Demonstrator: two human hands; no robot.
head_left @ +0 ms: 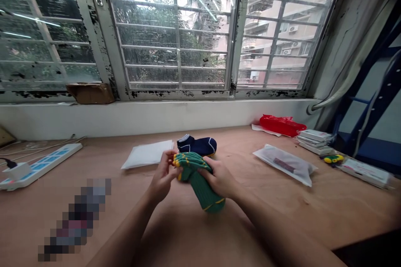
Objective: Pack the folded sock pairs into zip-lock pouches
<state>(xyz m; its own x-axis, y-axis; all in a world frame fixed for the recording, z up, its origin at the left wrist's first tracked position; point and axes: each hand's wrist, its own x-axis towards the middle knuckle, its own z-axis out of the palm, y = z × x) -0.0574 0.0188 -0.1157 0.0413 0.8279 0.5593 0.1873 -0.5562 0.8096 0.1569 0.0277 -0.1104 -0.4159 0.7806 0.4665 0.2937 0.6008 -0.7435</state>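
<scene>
A green sock (196, 177) with yellow trim is held above the wooden table (328, 208) in front of me. My left hand (163, 176) pinches its cuff end on the left. My right hand (220, 178) is wrapped over the middle of the sock, and the toe end hangs down toward me. Just behind the hands a dark blue sock (198, 145) with a white cuff lies on the table.
A white flat packet (148, 154) lies left of the blue sock. A white power strip (34, 169) sits at far left. To the right are a clear plastic bag (285, 163), a red bag (281, 124), stacked small boxes (315, 140) and a yellow-green toy (333, 159). A barred window stands behind.
</scene>
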